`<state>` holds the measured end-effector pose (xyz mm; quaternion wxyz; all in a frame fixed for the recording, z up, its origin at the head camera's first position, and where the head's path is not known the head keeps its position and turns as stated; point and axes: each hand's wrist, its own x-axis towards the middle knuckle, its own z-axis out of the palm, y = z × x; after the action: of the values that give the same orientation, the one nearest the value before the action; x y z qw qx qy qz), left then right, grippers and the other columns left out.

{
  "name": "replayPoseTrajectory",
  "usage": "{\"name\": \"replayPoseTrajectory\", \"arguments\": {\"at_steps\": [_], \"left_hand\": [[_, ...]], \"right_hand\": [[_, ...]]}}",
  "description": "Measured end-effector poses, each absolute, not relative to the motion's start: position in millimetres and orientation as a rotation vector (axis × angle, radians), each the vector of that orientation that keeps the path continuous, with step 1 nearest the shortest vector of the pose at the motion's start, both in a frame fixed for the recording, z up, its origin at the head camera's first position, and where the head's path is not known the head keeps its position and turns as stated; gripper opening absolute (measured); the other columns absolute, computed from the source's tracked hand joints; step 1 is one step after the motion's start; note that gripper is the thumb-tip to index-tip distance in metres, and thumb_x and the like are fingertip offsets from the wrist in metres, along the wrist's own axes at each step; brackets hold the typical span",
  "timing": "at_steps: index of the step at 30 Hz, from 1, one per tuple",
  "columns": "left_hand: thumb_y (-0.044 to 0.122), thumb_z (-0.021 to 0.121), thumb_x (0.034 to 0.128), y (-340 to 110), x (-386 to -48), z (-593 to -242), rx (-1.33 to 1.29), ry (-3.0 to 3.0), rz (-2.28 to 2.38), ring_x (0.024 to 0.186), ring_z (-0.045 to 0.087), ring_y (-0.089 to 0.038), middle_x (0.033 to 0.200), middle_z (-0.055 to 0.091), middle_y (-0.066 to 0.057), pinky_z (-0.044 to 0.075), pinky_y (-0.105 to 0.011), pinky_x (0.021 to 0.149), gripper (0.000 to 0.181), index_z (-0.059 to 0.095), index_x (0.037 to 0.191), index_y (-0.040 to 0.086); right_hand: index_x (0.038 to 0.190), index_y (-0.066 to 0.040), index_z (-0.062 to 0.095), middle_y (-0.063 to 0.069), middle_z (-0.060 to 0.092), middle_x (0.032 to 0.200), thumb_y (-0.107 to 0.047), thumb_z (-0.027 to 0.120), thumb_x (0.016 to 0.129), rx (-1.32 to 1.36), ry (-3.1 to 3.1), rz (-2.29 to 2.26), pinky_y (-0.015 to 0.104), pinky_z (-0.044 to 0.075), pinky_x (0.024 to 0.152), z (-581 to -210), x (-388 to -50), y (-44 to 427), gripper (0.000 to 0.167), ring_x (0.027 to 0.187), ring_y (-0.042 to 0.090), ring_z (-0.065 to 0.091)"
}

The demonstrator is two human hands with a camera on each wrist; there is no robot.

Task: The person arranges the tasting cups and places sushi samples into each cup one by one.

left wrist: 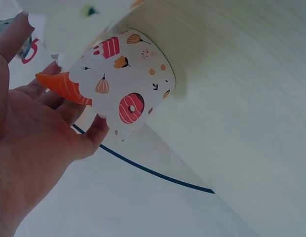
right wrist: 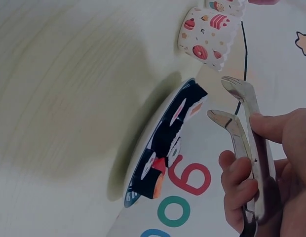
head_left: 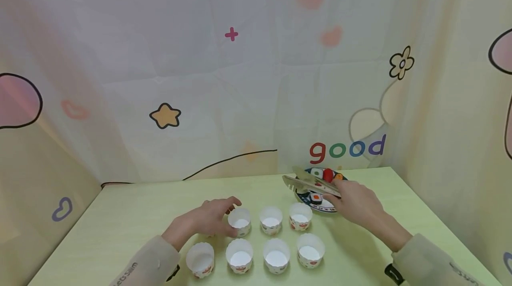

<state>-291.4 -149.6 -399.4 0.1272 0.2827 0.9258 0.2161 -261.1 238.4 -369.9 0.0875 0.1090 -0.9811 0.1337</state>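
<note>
My left hand has its thumb and fingers at the left side of a white paper cup in the back row. In the left wrist view, an orange piece sticks out of a patterned cup beside the hand; from the head, the hand mostly hides that cup. My right hand grips metal tongs over a plate of toy sushi. The right wrist view shows the tongs with tips apart and nothing between them, beside the sushi.
Two more back-row cups stand to the right. Several cups, including one at the front left, form a front row on the pale green table. A printed curtain hangs behind the table.
</note>
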Motion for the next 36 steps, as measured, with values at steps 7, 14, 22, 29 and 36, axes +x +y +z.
{"name": "replayPoseTrajectory", "arguments": {"at_steps": [7, 14, 22, 29, 36], "left_hand": [[0.036, 0.085, 0.0847, -147, -290, -400, 0.802, 2.691, 0.605, 0.113, 0.057, -0.027, 0.122, 0.064, -0.004, 0.035, -0.059, 0.100, 0.069, 0.052, 0.142, 0.017], [0.036, 0.086, 0.0841, -147, -290, -400, 0.781, 2.700, 0.593, 0.106, 0.057, -0.026, 0.118, 0.064, -0.003, 0.041, -0.057, 0.094, 0.065, 0.054, 0.138, 0.021], [0.034, 0.086, 0.0851, -148, -290, -397, 0.786, 2.689, 0.610, 0.099, 0.059, -0.022, 0.116, 0.066, -0.005, 0.044, -0.053, 0.090, 0.059, 0.054, 0.134, 0.022], [0.033, 0.086, 0.0850, -147, -290, -397, 0.757, 2.675, 0.624, 0.096, 0.057, -0.022, 0.115, 0.066, -0.005, 0.047, -0.048, 0.083, 0.057, 0.055, 0.132, 0.024], [0.034, 0.086, 0.0848, -146, -291, -398, 0.748, 2.676, 0.624, 0.095, 0.056, -0.022, 0.113, 0.065, -0.004, 0.046, -0.047, 0.081, 0.057, 0.055, 0.132, 0.025]], "right_hand": [[0.106, -0.001, 0.064, 0.001, 0.055, 0.073, -0.033, 0.075, 0.094, 0.289, -2.948, 0.381, 0.033, 0.039, 0.049, -375, -266, 244, 0.037, 0.062, 0.019, 0.051], [0.107, 0.000, 0.064, 0.001, 0.055, 0.073, -0.034, 0.075, 0.094, 0.271, -2.964, 0.388, 0.034, 0.039, 0.050, -377, -268, 248, 0.038, 0.063, 0.019, 0.051], [0.103, 0.000, 0.064, 0.001, 0.054, 0.072, -0.034, 0.075, 0.094, 0.255, -2.989, 0.384, 0.033, 0.040, 0.051, -377, -270, 250, 0.037, 0.063, 0.019, 0.051], [0.100, -0.003, 0.064, 0.000, 0.058, 0.075, -0.036, 0.076, 0.093, 0.259, -2.994, 0.356, 0.034, 0.042, 0.052, -376, -271, 250, 0.035, 0.065, 0.019, 0.053], [0.101, -0.003, 0.064, 0.001, 0.060, 0.076, -0.035, 0.077, 0.092, 0.251, -2.990, 0.365, 0.034, 0.042, 0.051, -375, -270, 251, 0.035, 0.063, 0.019, 0.053]]}}
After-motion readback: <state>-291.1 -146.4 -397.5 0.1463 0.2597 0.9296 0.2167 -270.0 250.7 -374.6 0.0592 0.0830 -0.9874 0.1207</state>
